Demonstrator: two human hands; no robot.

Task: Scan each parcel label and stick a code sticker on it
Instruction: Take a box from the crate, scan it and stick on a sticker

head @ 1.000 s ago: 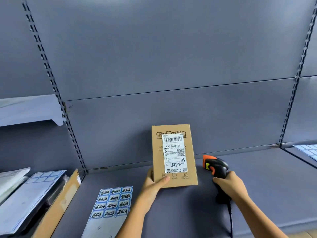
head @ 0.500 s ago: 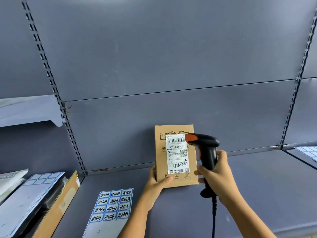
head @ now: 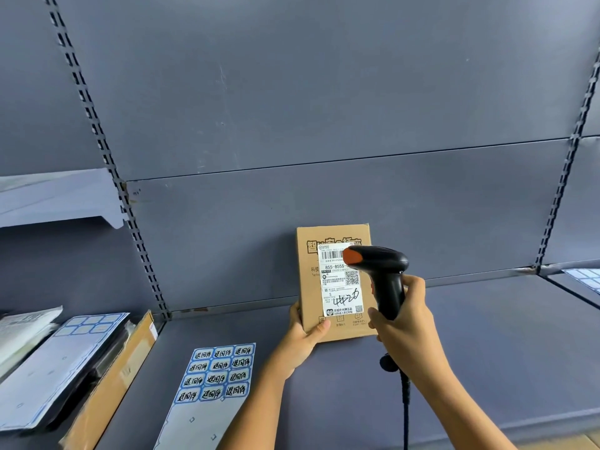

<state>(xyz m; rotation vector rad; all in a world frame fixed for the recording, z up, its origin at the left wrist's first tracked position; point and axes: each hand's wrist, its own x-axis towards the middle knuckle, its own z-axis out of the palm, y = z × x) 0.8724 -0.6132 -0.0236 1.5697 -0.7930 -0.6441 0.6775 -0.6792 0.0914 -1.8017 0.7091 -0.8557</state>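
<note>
Grey shelf (head: 487,352) runs beneath my arms. Nearest me on it, to the left, lies the sticker sheet (head: 214,378): blue-edged stickers with black writing fill its far half, and the near half is bare backing. Further left a flat carton (head: 110,384) lies edge-on beside a pile of sheets (head: 48,368).

My left grip (head: 302,339) holds the parcel (head: 308,297) by its lower left corner, thumb across the front and fingers behind. The parcel is a brown box held upright over the middle of the shelf, with its white label (head: 337,287) facing me. I cannot tell whether its bottom edge rests on the shelf.

My right grip (head: 409,326) is wrapped round the handle of the black scanner (head: 386,271), just right of the parcel. The scanner's orange-tipped head points left and covers the upper right part of the label, beside the barcode. Its cable (head: 405,401) hangs down past my right wrist.

Behind the parcel stands the grey back panel (head: 292,92), between two slotted rails (head: 97,125). Another sticker sheet shows at the far right edge.
</note>
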